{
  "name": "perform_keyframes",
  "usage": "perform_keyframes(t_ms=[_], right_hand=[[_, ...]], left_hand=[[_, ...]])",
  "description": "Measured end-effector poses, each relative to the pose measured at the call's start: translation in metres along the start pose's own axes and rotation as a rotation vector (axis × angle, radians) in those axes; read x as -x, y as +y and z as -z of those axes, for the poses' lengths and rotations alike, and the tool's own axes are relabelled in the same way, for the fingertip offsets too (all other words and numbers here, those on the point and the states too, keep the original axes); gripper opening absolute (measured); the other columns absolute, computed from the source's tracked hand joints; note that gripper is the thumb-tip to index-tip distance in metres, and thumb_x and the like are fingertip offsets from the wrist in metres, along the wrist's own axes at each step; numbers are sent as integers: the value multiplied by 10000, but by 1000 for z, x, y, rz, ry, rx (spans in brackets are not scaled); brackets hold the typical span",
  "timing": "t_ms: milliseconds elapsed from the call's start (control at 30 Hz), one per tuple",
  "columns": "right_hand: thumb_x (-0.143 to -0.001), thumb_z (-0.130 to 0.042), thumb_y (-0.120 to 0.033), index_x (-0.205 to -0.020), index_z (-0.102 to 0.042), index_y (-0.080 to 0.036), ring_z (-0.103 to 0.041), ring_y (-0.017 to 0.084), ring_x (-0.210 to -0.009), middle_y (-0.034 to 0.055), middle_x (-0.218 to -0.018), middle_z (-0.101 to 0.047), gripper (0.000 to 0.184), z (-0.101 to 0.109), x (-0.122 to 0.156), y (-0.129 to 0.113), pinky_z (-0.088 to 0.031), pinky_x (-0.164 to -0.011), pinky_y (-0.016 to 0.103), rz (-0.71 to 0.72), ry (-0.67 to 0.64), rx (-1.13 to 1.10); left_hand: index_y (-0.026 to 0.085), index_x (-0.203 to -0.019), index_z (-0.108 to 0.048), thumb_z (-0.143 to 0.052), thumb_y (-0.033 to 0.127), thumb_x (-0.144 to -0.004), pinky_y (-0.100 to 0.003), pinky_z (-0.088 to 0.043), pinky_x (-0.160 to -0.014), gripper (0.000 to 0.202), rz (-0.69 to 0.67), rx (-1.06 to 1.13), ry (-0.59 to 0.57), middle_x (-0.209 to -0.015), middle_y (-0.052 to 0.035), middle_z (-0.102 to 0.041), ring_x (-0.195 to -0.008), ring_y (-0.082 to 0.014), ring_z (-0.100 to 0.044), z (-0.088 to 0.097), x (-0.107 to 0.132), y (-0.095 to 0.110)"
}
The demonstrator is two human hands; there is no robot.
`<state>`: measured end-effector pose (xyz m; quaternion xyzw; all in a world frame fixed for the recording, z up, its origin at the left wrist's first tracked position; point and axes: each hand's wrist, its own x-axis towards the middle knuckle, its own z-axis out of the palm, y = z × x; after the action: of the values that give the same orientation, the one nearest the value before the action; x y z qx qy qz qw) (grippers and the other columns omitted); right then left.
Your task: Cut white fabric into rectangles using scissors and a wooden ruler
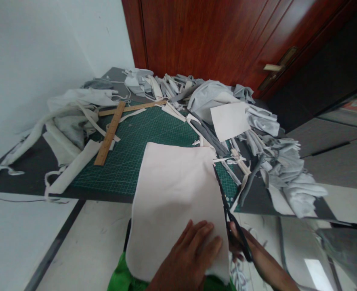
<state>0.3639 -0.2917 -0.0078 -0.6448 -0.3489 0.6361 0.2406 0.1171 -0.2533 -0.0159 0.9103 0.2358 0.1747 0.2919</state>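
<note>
Pale pink cloth point(172, 194) lay in a broad, soft sheet across the near edge of the table point(21, 182), its far end resting on the green cutting mat point(136, 161) and its lower end drooping off the edge toward the person's green top point(120, 279). It looked plain and unmarked, lightly rumpled, with a rounded lower left corner and a fairly straight right side.

The left hand point(186, 256) lay on the lower part of the cloth, its fingers spread flat and pressing down, gripping nothing. The right hand point(237, 242) sat at the cloth's right side, partly hidden behind it, its fingers apparently closed on the black scissors point(231, 214), whose long blades ran up along that side. How far the blades stood open could not be told.

The overhanging cloth had little support, so its weight could drag it sideways and pull its edge off line from the blades. The blade tips also lay close to the loose fabric strips point(227, 165) on the mat, and could catch one. A slip could bring the blades toward the left hand, which was fairly near them. A wooden ruler point(109, 133) lay on the mat's left side.
</note>
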Motion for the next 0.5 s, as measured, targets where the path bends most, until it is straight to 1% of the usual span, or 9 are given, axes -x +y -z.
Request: perform_keyframes(t_ms=[133,233,300,400,500], right_hand=[[-862,-439,-957,-683,-475,-224,-376,139,-602,-29,-635,-436,756,-1,-1,-1,-324,-596,297,2,9,14],[-873,-446,-944,-671,-477,-221,-376,136,-601,-27,-633,-440,752,-2,-2,-1,-321,-595,296,9,2,-4],[-855,-456,-957,-657,-487,-217,-378,134,-591,-24,-623,-450,766,-4,-2,-1,-313,-583,295,13,14,-15],[-786,-501,-993,-647,-510,-216,-388,135,-572,-26,-599,-451,790,-6,-3,-1,-327,-570,296,6,48,-37],[-776,-554,-969,-655,-527,-215,-398,133,-564,-29,-600,-452,765,-7,-3,2,-360,-574,294,15,59,-87]], left_hand=[[173,-1525,-483,-527,8,-798,-539,-367,-1291,747,2,-7,0,-1609,-154,-541,-1543,-287,-457,0,0,1],[167,-1525,-485,-515,1,-815,-547,-375,-1287,730,-7,-14,10,-1601,-159,-548,-1540,-291,-459,-1,0,1],[156,-1526,-486,-516,2,-820,-545,-370,-1291,723,-16,-10,11,-1603,-169,-542,-1544,-294,-451,-1,0,1],[148,-1526,-482,-517,-3,-792,-558,-363,-1291,750,-16,5,-10,-1614,-179,-527,-1551,-304,-440,-1,0,1],[159,-1537,-463,-518,-5,-750,-567,-346,-1296,806,-6,26,-37,-1625,-174,-515,-1558,-307,-430,0,0,2]])
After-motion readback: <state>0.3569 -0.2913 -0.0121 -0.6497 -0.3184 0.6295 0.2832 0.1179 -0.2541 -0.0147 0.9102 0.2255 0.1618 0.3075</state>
